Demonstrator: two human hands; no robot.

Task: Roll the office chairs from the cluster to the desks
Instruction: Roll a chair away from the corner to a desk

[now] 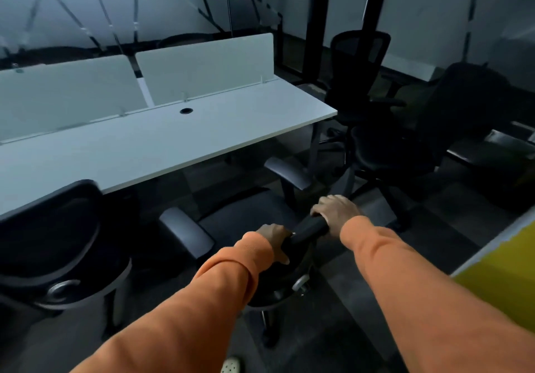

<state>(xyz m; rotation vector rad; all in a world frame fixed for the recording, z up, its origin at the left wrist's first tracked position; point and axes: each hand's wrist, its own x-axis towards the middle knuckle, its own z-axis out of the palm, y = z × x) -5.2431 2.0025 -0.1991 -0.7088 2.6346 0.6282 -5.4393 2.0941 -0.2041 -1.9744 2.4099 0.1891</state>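
A: Right at the bottom edge there's a pale shoe [231, 365] on the dark carpet, and two orange sleeves reaching forward.

B: And both hands are busy. The left hand [273, 241] is curled over the near end of the black top rail [308, 229], thumb down the near side.

A: The right hand [335, 212] is wrapped over the far end of that same rail. A firm grip from both, nothing loose.

B: So where's the held chair [252, 216]?

A: Directly in front of the person, seat facing the desk [162, 141]. Its two grey armrests point at the desk's front edge, the right one near the desk's right end. The seat is short of the edge, not tucked under.

B: On the left, a second chair [58, 236] has its back up against the desk's front edge.

A: To the right, a yellow panel [498, 280] cuts into view.

B: Moving out, the white desktop carries a round cable hole [186, 110] and pale divider screens [202, 68] along its back.

A: Past the desk's right end sits the cluster: a low black chair [385, 152], a mesh-backed chair [359, 54] behind it, and a dark chair [469, 97] further right, all packed close.

B: Behind everything is the frosted glass wall [115, 5] with dark lines across it.
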